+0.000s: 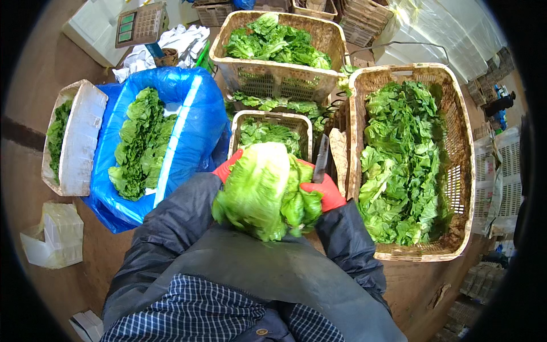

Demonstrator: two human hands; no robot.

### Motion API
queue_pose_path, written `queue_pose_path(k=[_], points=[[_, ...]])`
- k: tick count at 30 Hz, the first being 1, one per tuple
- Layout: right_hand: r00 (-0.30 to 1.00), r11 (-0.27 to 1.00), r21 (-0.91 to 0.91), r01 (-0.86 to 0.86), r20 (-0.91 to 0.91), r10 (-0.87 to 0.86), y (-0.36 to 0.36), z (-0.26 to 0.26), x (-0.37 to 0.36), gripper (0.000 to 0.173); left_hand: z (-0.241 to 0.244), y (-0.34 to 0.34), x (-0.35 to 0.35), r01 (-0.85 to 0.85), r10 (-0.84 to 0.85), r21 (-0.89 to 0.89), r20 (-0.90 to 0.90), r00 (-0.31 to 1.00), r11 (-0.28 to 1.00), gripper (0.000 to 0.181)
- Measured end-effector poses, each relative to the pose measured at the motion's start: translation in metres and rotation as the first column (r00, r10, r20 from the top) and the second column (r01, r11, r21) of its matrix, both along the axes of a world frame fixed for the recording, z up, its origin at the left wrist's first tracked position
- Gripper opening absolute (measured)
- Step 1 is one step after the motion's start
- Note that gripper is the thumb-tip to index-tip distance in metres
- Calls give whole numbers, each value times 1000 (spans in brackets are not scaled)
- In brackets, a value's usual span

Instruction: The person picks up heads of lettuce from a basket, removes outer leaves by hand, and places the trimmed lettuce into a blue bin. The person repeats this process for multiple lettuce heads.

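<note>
A large head of leafy green lettuce is held in front of my apron by both my hands, which wear red gloves. My left hand grips its left side, mostly hidden behind the leaves. On the right side, my right hand holds the lettuce along with a knife, whose blade points up and away from me. Just beyond the lettuce is a small crate with more greens in it. A large dirty crate at the right holds many lettuce heads.
At the left, a blue plastic liner surrounds more lettuce, beside a white foam box of greens. Another large crate of leaves stands at the back. A digital scale display stands at the back left, near white crumpled material.
</note>
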State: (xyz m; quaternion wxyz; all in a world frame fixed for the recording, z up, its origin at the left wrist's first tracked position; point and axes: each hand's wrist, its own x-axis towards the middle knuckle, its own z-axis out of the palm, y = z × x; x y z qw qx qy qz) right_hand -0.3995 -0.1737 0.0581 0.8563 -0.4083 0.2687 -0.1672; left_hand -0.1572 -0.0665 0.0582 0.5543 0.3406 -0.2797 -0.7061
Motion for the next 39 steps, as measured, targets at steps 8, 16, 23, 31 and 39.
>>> queue_pose_path(k=[8,16,23,31,39], points=[[942,819,-561,-122,-326,-83,-19,29,42,40,-55,-15,-10,140,-80,79,-517,852,987,30],[896,622,-778,-89,-335,-290,-51,-61,7,43,-10,1,-7,8,123,252,-500,857,968,35],[953,985,159,62,285,-106,52,102,44,43,-7,9,82,286,-569,492,736,368,822,42],[938,946,321,-40,339,-75,50,52,5,46,123,-84,-7,761,-261,153,965,23,631,44],[947,923,384,22,288,-142,61,18,-12,48,16,-75,9,154,-185,103,568,802,983,27]])
